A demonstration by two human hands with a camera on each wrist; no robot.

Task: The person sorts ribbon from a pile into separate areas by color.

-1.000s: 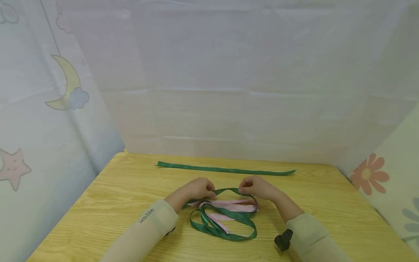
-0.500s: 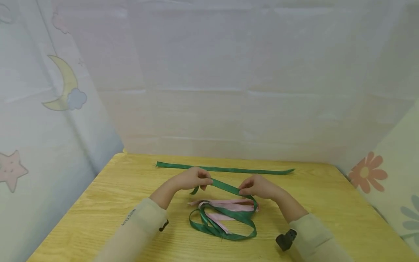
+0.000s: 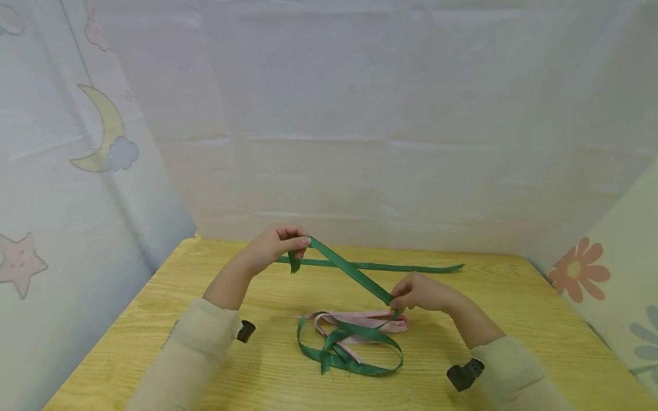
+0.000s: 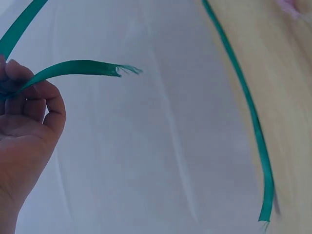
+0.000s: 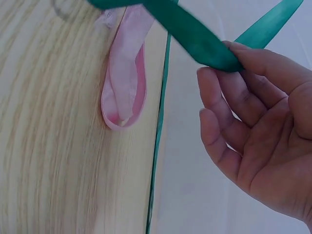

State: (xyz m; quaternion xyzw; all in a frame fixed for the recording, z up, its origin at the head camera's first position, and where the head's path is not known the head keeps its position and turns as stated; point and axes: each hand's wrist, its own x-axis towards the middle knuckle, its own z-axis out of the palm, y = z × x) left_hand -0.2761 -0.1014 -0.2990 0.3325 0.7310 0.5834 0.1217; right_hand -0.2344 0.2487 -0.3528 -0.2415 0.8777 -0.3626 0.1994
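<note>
In the head view, the left hand pinches a green ribbon between thumb and fingers; a short tail of it hangs just below those fingertips, and the rest slants down to the right hand, whose thumb and fingertips pinch it too; from there it drops toward the loose green coils, which lie on the table with a folded pink ribbon, below the right fingers and to their left; another green strip lies beyond both hands, partly hidden by the left one; the left hand is raised higher and farther forward than the right, its forearm slanting up, while the right forearm reaches inward.

In the left wrist view, the left fingers are curled round the ribbon; its frayed end sticks out past them, and the other strip lies well apart from the fingers.

In the right wrist view, the thumb presses the ribbon against the fingers, with the remaining fingers loosely bent and the palm showing; the pink ribbon's looped fold lies on the table, apart from the fingertips.
</note>
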